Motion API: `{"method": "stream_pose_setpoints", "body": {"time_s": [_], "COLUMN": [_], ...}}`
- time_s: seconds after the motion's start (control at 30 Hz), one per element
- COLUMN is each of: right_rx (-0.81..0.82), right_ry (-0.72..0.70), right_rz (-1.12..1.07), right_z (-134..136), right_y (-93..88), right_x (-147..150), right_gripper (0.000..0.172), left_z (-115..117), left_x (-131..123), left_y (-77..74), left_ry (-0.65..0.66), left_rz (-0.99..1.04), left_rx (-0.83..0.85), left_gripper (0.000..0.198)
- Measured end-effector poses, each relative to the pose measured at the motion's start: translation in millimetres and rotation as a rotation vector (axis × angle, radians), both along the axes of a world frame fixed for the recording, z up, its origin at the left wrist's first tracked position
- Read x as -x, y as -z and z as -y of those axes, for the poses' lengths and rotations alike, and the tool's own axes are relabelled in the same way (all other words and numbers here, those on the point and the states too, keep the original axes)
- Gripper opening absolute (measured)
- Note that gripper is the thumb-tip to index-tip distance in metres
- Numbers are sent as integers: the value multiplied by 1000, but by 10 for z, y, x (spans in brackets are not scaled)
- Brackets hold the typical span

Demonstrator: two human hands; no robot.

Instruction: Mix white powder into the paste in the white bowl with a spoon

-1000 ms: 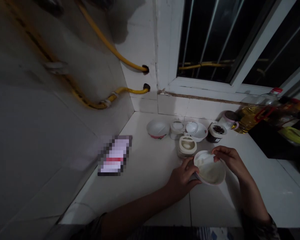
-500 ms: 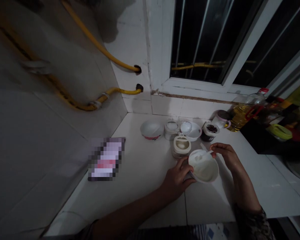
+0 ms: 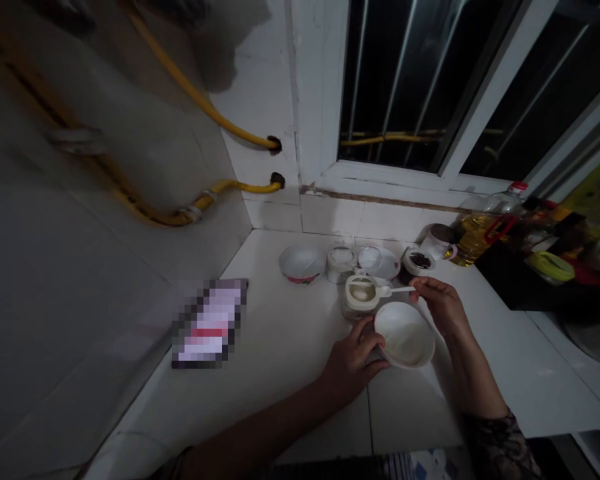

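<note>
on the white tiled counter (image 3: 290, 400), your left hand (image 3: 355, 363) grips a white bowl (image 3: 405, 337), fingers curled round its side. your right hand (image 3: 443, 308) pinches a small white spoon (image 3: 397, 290) by its handle, its tip near what looks like an open jar (image 3: 361, 297).

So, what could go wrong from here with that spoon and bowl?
The bowl, gripped at its edge by the left hand, looks tilted, so its whitish contents might slide out. The spoon in the right hand could knock the open jar it reaches toward, or those fingers could bump the dark jar just beyond them.
</note>
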State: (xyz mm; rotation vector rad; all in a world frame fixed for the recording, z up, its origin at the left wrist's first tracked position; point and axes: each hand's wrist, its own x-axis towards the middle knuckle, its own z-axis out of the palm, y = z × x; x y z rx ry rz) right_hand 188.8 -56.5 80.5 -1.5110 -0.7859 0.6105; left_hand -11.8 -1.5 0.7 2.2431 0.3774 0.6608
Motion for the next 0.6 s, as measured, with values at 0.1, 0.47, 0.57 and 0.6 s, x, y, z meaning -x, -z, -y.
{"method": "stream_pose_setpoints", "body": {"time_s": [0.1, 0.47, 0.57, 0.6], "right_rx": [-98, -272, -206, -184], "right_ry": [20, -209, -296, -307], "right_rz": [419, 1303, 1289, 1308], "right_z": [-37, -13, -86, -113], "right_y": [-16, -73, -90, -85], "right_x": [152, 243, 267, 276], "right_gripper": [15, 20, 17, 18], "left_z": [0, 4, 4, 3], "left_x": [0, -6, -6, -7], "left_y": [-1, -13, -11, -7], "left_ry": [-2, -7, -3, -4], "left_rz": [9, 13, 14, 12], "left_rx": [-10, -12, -14, -14], "left_gripper": [19, 19, 19, 19]}}
